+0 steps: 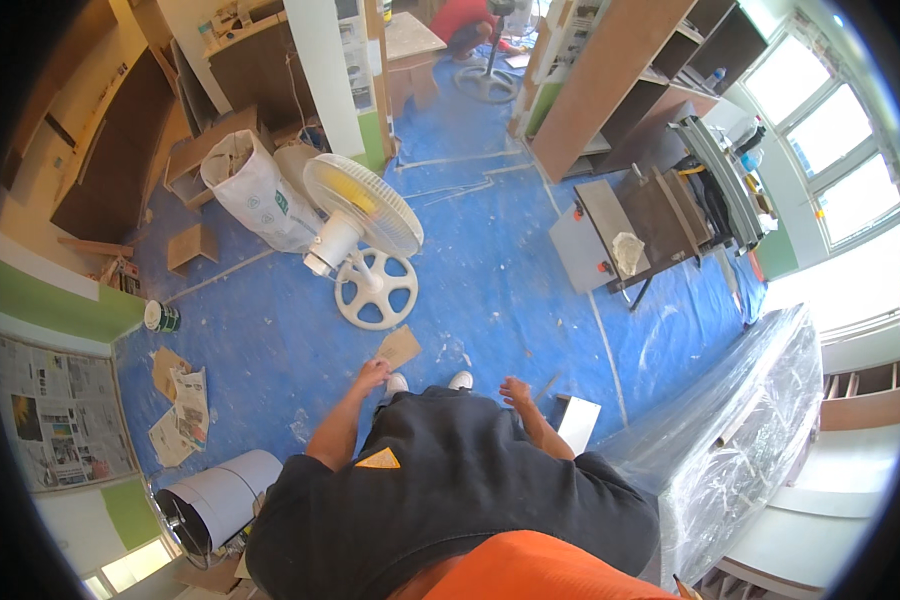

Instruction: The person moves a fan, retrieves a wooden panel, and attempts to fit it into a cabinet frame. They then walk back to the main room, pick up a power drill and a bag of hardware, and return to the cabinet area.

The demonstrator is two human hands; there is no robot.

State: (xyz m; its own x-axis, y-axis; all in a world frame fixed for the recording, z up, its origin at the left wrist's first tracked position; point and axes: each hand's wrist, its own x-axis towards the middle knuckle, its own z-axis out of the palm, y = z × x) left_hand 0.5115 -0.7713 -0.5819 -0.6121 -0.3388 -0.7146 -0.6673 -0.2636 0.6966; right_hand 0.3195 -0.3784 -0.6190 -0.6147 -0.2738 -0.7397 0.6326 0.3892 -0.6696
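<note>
White fan: our landmark, upright on its round spoked base over blue floor sheeting.
Cardboard piece: here it is, flat and brown, just on the wearer's side of the fan's base.
Left hand: right at the cardboard's near corner, fingers drawn in narrow; gripping it or merely overlapping it, I cannot tell.
Right hand: nearer the wearer than the fan and off to its right, fingers loosely bent, nothing visible in them.
Good handling: I'd say pinch the cardboard by its edge, keep it level in case dust sits on it, and mind the feet on that creased sheeting.
White sack: just left of the fan, green printing on its side, dark marks too.
Paint tub: farther left of the fan, dark green label, lettering too small.
Newspaper sheets: left of the fan, toward the wearer, dense print, unreadable from here.
</note>
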